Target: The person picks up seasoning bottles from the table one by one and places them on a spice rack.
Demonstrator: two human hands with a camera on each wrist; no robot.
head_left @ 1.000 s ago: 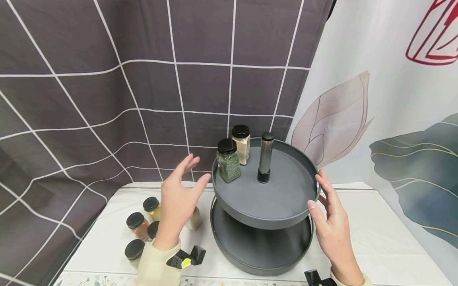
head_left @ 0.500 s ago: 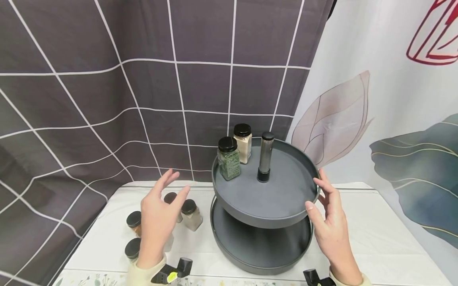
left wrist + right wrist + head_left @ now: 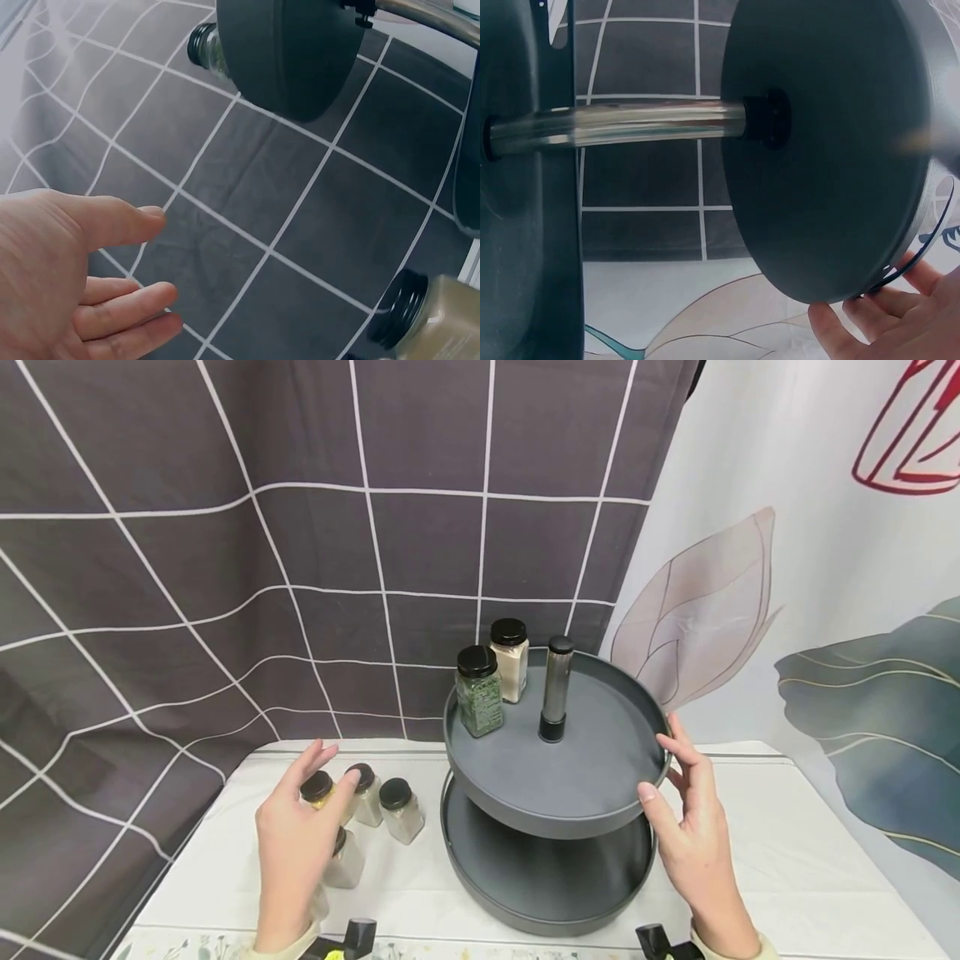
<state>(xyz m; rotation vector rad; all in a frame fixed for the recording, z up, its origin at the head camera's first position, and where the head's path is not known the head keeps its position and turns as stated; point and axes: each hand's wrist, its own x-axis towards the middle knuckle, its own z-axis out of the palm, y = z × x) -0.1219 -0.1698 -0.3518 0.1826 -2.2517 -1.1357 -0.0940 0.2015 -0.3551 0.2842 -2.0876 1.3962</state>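
A dark grey two-tier turntable stand has an upper tray (image 3: 555, 789) and a lower tray (image 3: 547, 893). On the upper tray's left side stand a spice jar of green herbs (image 3: 480, 703) and one of pale powder (image 3: 512, 670), both black-capped. My right hand (image 3: 697, 835) touches the upper tray's right rim with thumb and fingertips, also visible in the right wrist view. Holding nothing, my left hand (image 3: 292, 847) hovers over several spice jars at the left, fingers extended and thumb apart. Nearby are a greyish jar (image 3: 402, 817), another jar (image 3: 367, 806) and a yellow one (image 3: 318, 789).
A metal post (image 3: 557, 689) rises through the upper tray. White cloth covers the table (image 3: 795, 860). Behind hangs a dark curtain with white grid lines (image 3: 427, 543), and a white patterned one (image 3: 750, 460) is at the right.
My left hand has moved left and down, away from the upper tray to above the jars on the table. My right hand stays at the rim, almost still.
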